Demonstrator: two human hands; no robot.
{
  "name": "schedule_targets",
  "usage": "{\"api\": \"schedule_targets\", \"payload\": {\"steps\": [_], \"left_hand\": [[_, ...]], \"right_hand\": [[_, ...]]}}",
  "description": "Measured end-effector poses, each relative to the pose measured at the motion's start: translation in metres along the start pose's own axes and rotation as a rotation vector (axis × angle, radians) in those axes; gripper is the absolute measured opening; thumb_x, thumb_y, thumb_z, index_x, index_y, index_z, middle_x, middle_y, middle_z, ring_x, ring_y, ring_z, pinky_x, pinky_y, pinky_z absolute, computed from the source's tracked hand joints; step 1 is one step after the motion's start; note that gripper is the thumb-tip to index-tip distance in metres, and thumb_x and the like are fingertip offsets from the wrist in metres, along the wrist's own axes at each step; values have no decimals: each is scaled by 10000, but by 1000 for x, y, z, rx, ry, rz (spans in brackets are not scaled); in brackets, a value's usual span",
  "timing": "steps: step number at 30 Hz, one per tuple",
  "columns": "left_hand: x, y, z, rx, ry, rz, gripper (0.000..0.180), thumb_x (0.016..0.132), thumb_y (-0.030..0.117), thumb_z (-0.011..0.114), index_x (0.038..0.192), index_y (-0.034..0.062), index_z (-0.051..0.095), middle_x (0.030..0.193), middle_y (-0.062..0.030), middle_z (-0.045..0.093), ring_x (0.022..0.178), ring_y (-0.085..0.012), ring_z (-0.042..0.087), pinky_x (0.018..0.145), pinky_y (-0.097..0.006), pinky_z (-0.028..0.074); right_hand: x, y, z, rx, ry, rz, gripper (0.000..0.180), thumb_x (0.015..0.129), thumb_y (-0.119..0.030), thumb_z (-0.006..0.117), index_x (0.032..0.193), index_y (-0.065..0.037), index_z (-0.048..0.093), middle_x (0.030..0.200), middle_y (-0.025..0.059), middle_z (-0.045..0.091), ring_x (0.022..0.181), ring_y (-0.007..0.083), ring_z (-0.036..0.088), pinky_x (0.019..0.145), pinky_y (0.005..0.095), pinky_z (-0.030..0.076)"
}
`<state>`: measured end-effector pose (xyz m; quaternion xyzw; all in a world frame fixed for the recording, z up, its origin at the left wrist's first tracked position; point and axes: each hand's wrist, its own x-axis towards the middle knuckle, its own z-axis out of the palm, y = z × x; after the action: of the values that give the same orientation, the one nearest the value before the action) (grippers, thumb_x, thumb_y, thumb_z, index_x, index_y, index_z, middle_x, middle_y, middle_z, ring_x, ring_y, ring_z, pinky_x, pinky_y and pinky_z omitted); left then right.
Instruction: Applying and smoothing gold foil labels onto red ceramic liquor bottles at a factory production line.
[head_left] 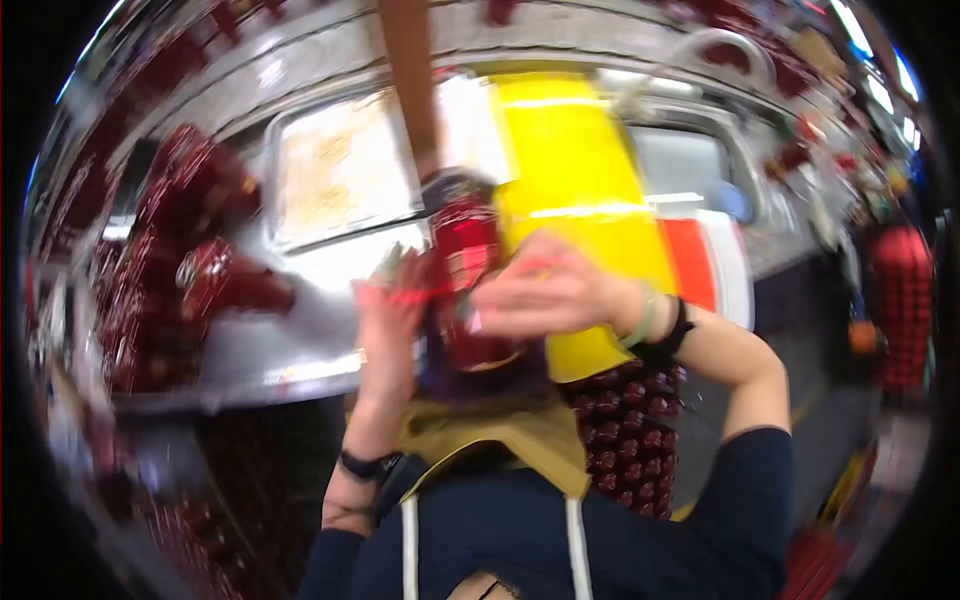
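Nearest, a dark blue hooded top (560, 540) with white cords fills the lower edge. Both forearms rise from it, each with a black wristband. The left hand (388, 320) and the right hand (545, 290) close around a dark red bottle (468, 285), held upright between them, close to the camera and above the counter's (300, 350) near edge. Behind the bottle lies a yellow sheet (575, 170). Left of it sits a metal tray (340, 170), and further left more red bottles (185, 260) lie heaped, blurred.
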<state>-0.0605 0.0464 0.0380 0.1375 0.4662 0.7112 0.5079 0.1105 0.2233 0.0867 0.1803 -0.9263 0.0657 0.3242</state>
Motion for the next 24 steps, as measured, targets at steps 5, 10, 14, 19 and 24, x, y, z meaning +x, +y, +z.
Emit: {"api": "schedule_targets", "payload": {"steps": [5,10,14,19,24], "left_hand": [[30,-17,-106,782,-30,448,710,1090,508,193,1578,0,280,1610,-226,319,1442,-357,398,1216,-496,278],[11,-2,-19,927,-197,663,849,1031,656,193,1555,-1,312,1601,-276,297,1461,-423,321,1211,-516,261],[-5,19,9,1568,-265,934,827,991,736,121,1553,215,432,1603,-305,271,1468,-529,235,1182,-622,213],[-9,29,19,1662,-324,980,822,998,720,104,1538,209,456,1590,-333,268,1459,-542,241,1189,-608,209],[-35,22,33,1589,-378,935,840,982,750,122,1518,213,483,1612,-293,264,1485,-516,210,1195,-625,165]], "right_hand": [[48,23,47,-142,322,147,146,831,-230,646,928,-123,628,820,40,559,884,246,590,812,392,474],[70,23,8,-343,539,336,161,826,-285,709,862,-142,645,775,15,615,775,245,615,772,405,470],[35,-8,-19,-242,516,569,182,796,-226,752,911,-103,683,862,53,672,826,270,639,814,418,486],[25,-27,-20,31,572,824,215,817,-128,743,999,-40,671,947,137,707,964,351,658,862,443,510],[28,-21,3,230,604,1035,265,832,-59,707,1083,-15,633,1006,195,686,986,384,651,875,449,513]]}}
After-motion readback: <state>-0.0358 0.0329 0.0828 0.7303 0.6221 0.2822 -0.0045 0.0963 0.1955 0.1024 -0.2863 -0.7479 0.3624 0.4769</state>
